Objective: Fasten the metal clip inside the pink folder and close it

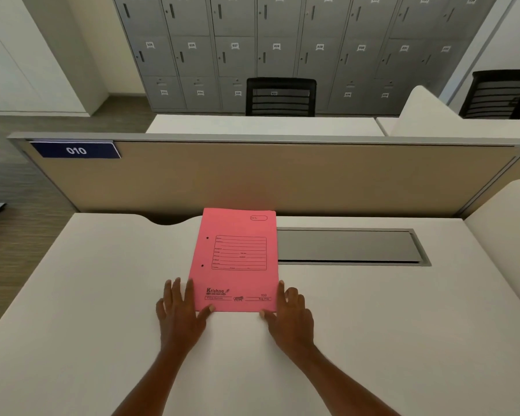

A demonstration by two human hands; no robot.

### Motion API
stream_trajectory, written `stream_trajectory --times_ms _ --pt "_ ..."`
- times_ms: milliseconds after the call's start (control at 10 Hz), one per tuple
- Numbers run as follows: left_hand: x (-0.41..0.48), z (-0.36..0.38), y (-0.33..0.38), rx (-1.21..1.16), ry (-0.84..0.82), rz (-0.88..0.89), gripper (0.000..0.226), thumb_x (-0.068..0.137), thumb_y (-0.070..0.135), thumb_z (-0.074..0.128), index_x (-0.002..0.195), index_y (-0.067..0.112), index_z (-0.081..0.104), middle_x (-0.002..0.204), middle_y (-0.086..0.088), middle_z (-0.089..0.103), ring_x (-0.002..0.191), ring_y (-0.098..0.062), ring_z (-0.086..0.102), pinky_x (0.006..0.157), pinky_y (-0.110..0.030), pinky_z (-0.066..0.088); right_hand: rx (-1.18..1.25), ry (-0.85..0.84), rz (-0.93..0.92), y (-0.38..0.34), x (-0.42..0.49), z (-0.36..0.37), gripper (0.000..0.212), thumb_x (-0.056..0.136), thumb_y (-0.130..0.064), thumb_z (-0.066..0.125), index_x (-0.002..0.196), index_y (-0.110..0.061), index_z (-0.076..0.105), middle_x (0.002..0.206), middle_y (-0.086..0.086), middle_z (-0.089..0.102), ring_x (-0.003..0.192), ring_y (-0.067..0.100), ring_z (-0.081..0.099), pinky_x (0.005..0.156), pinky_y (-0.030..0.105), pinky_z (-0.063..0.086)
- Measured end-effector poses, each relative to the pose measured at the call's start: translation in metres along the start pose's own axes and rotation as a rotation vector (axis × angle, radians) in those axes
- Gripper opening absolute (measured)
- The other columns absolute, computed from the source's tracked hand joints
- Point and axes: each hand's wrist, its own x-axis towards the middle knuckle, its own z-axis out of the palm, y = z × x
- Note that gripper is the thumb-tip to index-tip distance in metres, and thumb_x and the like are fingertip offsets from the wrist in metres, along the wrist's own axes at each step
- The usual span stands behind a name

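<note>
A pink folder (pixel 236 259) lies shut and flat on the white desk (pixel 102 295), printed cover up, with two punch holes along its left edge. The metal clip is hidden inside. My left hand (pixel 180 310) rests flat at the folder's near left corner, fingers spread, thumb tip on the cover's lower edge. My right hand (pixel 288 313) lies flat at the near right corner, thumb touching the bottom edge and fingers along the right side. Neither hand grips anything.
A grey cable tray lid (pixel 348 246) is set into the desk just right of the folder. A tan partition (pixel 282 178) with a blue "010" sign (pixel 75 150) closes off the desk's far side. Beyond stand black chairs and grey lockers.
</note>
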Motion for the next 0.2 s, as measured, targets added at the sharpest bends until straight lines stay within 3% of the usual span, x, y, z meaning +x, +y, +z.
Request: stream_trajectory --times_ms 200 --pt "-0.0086 0.0074 0.0178 0.019 -0.001 0.113 0.121 0.086 0.092 0.002 0.169 0.009 0.031 0.177 -0.022 0.023 0.166 -0.047 0.015 0.13 -0.069 0.014 -0.013 -0.003 -0.132 -0.0105 -0.0033 -0.0144 0.096 0.094 -0.075 0.049 0.168 -0.026 0.014 0.174 0.005 0.022 0.155 0.028 0.032 0.123 0.047 0.036"
